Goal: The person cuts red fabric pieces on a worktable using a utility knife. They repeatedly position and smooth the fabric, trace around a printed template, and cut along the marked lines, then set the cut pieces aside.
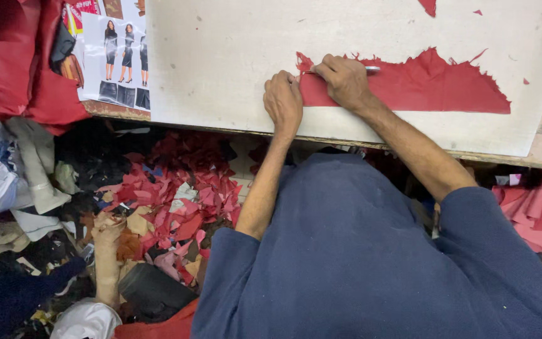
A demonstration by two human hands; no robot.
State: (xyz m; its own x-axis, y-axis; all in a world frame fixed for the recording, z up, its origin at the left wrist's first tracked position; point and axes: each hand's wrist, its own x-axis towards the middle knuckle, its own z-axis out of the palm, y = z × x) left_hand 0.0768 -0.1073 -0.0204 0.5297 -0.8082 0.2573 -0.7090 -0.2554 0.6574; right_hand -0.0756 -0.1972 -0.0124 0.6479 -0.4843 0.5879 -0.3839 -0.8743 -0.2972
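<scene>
A long red leather piece (434,85) with ragged edges lies flat on a white cutting board (221,56). My left hand (283,100) presses down on the left end of the piece, fingers curled against it. My right hand (346,78) grips a thin metal blade tool (370,68), whose shiny end sticks out to the right of my fist. The tool's tip rests at the upper left edge of the leather, between my two hands. Both forearms reach up from my blue sleeves.
Many red, pink and tan leather scraps (177,207) are heaped on the floor below the board's edge. Red material (7,56) is piled at the top left beside a printed sheet with figures (117,56). White and grey cloth (7,169) lies at the left. More pink offcuts (541,207) sit at the right.
</scene>
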